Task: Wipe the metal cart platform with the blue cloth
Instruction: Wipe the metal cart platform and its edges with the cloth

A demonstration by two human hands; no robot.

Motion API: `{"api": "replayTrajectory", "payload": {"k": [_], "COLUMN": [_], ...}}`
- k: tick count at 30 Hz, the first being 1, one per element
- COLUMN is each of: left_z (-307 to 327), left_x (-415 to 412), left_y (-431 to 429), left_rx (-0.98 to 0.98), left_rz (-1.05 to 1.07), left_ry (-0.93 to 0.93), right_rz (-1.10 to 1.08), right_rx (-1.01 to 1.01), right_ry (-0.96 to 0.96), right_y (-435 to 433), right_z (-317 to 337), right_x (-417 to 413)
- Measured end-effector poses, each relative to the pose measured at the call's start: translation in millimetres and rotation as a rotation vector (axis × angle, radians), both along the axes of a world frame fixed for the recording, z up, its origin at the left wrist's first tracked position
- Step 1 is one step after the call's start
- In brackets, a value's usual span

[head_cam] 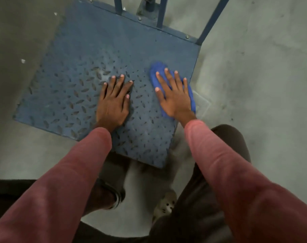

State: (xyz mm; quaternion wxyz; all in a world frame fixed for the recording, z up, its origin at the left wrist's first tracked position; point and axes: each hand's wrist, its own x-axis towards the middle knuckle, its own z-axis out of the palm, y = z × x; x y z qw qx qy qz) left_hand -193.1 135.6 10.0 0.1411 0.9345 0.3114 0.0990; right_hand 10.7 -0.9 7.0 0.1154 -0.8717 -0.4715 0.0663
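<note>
Platform: the blue-painted metal cart platform (89, 55) lies flat and low on the concrete floor (254, 71); its tread pattern of raised lozenges is worn bare in the middle and near part, while the far part looks smoother and dull.
Uprights: blue handle bars (161, 12) rise from the platform's far edge.
Cloth: the blue cloth (157, 70) lies on the platform near its right edge, mostly covered by the right hand, with a fold showing beyond the fingertips and a strip along the outer side.
Right hand: the right hand (173, 97) lies palm down on the cloth, fingers spread and flat — pressing, not pinching.
Left hand: the left hand (114, 100) rests palm down on bare tread near the platform's middle, fingers slightly splayed, holding nothing; it appears to serve as a brace.
Sleeves: pink sleeves (75, 172) cover both forearms to the wrists.
Handling, cloth: judged soft, light and limp — it should bunch or slip out under a loose palm, so broad flat pressure over its middle suits it better than an edge grip.
Handling, platform: judged rigid and heavy; the raised tread is likely to snag the fabric and hold dirt in its hollows.
Progress: the wiping looks under way; how much surface is done cannot be told.
</note>
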Motion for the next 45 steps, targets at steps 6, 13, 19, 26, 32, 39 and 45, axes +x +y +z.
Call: {"api": "replayTrajectory", "payload": {"k": [6,13,19,26,32,39,45], "left_z": [-7.7,-8.1,-2.9,-5.0,-2.3,-5.9,-6.5], "left_x": [2.3,5.0,6.0,5.4,6.7,6.2,7.6], "left_y": [1.7,1.2,-0.7,-0.5,0.0,-0.1,-1.2], "left_rx": [0.028,0.040,0.034,0.058,0.037,0.071,0.075], "left_rz": [0.025,0.050,0.052,0.054,0.055,0.061,0.065], "left_ry": [-0.024,-0.049,-0.044,-0.054,-0.053,-0.061,-0.064], "right_rz": [-0.211,0.042,-0.023,-0.425,0.262,-0.410,0.118], "right_rx": [-0.061,0.021,0.015,-0.023,0.013,-0.033,0.017], "right_ry": [0.031,-0.006,-0.010,0.027,-0.053,0.060,-0.101], "right_y": [41.6,-21.2,22.4,108.0,74.1,75.0,76.6], "right_z": [7.1,2.2,0.1,6.1,-2.2,7.2,-7.8], "right_x": [53.7,-38.5,37.0,66.3,20.7,55.0,50.8]}}
